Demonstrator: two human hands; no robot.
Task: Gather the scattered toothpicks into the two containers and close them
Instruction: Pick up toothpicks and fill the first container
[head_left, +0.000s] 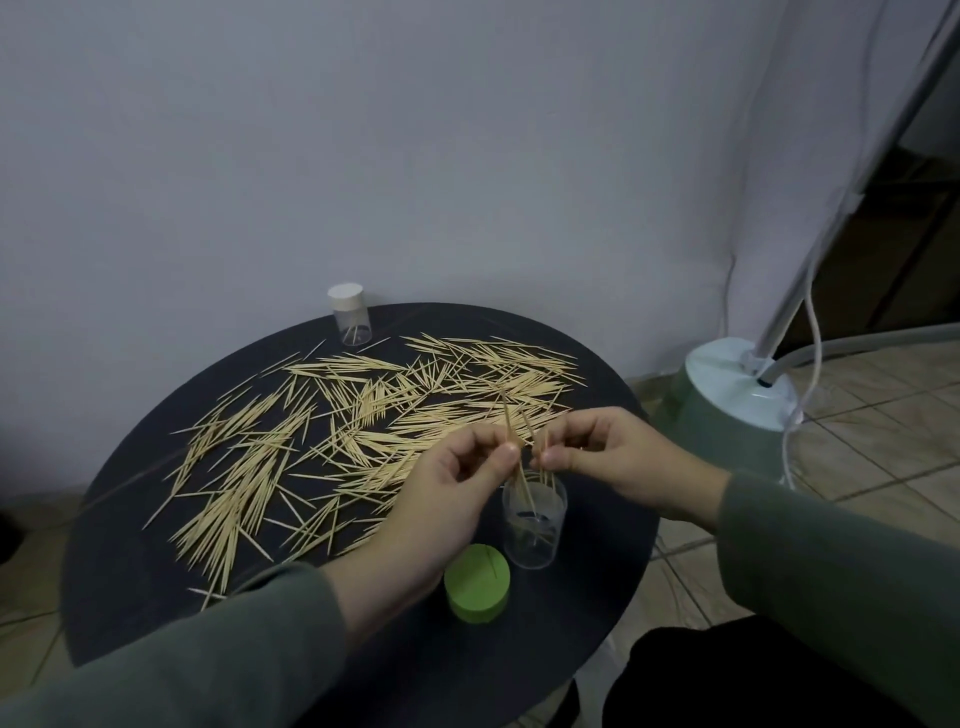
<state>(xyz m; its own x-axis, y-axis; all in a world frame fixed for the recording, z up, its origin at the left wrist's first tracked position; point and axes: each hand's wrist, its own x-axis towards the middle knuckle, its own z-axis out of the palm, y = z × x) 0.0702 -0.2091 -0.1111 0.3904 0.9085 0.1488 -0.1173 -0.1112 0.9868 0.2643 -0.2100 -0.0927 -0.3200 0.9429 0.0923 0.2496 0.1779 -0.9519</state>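
Observation:
Many toothpicks (363, 415) lie scattered over the round black table (156, 597). A clear open container (535, 525) stands near the front edge with a few toothpicks standing in it. Its green lid (477, 590) lies beside it to the left, with one toothpick on top. My left hand (447, 499) pinches a few toothpicks just above the container's mouth. My right hand (613, 457) pinches a few more beside them, their lower ends reaching into the container. A second clear container (353, 325) with a white lid on stands at the table's far edge, holding a few toothpicks.
A pale green appliance base (737, 400) with a pole and hoses stands on the tiled floor to the right of the table. A white wall rises behind. My dark trouser leg (727, 675) is at the lower right.

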